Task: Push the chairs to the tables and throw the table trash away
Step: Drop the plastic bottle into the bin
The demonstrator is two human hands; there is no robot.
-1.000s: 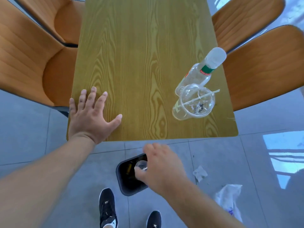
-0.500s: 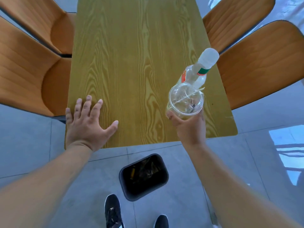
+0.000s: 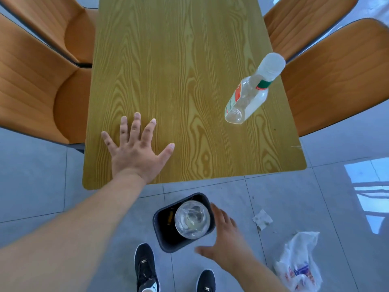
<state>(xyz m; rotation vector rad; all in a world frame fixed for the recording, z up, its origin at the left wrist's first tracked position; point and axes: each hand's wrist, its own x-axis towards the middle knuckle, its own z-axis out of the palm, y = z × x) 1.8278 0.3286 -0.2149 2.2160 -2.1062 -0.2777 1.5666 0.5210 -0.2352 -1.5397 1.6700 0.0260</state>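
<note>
A clear plastic cup (image 3: pixel 192 220) sits in the mouth of the black trash bin (image 3: pixel 162 234) on the floor below the table's near edge. My right hand (image 3: pixel 226 239) is just right of the cup, fingers spread, apart from it. My left hand (image 3: pixel 136 150) lies flat and open on the wooden table (image 3: pixel 179 70) near its front left corner. A clear plastic bottle (image 3: pixel 250 93) with a white cap and a green and red label stands on the table at the right.
Two orange chairs (image 3: pixel 37 87) stand at the table's left side, two more orange chairs (image 3: pixel 336 81) at the right. A crumpled paper scrap (image 3: pixel 262 219) and a plastic bag (image 3: pixel 299 264) lie on the grey tiled floor right of the bin. My black shoes (image 3: pixel 145 268) are below.
My right hand took the clear cup off the table, carried it down to the bin and let go of it. The left hand stayed flat on the table.
</note>
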